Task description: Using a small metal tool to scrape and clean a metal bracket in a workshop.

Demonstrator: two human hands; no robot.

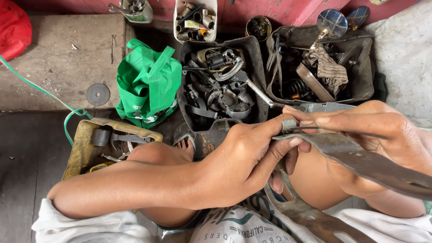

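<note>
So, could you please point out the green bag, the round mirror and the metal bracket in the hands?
Green bag (148,83): head view, on its folded cloth front.
Round mirror (332,21): head view, on the glass face.
Metal bracket (360,162): head view, on its flat dark arm.

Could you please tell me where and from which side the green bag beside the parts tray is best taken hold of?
Probably by the handle loop at the top of the green bag, coming from above on its far side. The loop stands up free, while the slumped body leans against the black parts tray and the yellow container.

Left hand and right hand meet, fingers pinched.
</note>
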